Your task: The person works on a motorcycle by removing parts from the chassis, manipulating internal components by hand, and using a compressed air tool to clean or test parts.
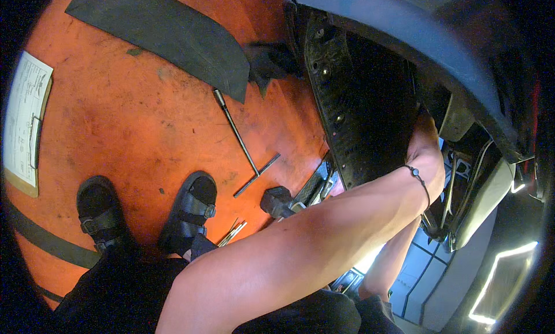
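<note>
My left forearm, with a thin dark cord bracelet (417, 173) near the wrist, crosses from the lower edge to the right. My left hand (426, 140) reaches up into a dark gap beside a black panel (370, 103) under a blue body panel (416, 22) of a vehicle. Its fingers disappear in that gap, so what they touch is hidden. Behind the left arm, my right forearm (396, 259) rises toward the same area. The left wrist covers my right hand. Several fasteners or holes dot the edge of the black panel.
On the orange floor (115, 120) lie a T-handle wrench (238, 132), a dark flat sheet (167, 33) and a clipboard with paper (26, 126). A black mallet-like head (276, 202) and thin sticks (232, 233) are near my sandalled feet. Bright light glows beneath my left arm.
</note>
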`<state>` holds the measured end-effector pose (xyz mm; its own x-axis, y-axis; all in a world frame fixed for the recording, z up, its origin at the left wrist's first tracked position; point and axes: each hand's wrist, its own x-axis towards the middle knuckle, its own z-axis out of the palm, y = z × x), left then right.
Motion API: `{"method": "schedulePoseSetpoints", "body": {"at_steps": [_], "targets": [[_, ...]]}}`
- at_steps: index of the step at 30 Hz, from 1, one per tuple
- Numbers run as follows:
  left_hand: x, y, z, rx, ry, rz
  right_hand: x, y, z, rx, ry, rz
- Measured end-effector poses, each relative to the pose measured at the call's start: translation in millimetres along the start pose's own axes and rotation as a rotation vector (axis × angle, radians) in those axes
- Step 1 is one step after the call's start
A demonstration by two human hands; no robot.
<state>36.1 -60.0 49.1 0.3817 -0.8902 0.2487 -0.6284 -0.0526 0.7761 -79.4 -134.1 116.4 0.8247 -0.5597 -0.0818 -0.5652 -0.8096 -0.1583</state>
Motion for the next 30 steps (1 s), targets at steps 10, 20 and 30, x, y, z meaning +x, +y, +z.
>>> {"method": "schedulePoseSetpoints", "body": {"at_steps": [10,20,30], "targets": [[-4.9,-4.1,-3.9,-0.021,0.000,0.010,13.6,1.9,1.5,0.019,-0.020,-0.015],[-8.4,-4.4,-0.9,-0.025,0.000,-0.007,19.9,4.3,3.8,0.054,-0.055,-0.022],[-9.6,-1.1,-1.5,-0.026,-0.002,0.000,31.5,9.5,7.0,0.147,-0.084,-0.012]]}}
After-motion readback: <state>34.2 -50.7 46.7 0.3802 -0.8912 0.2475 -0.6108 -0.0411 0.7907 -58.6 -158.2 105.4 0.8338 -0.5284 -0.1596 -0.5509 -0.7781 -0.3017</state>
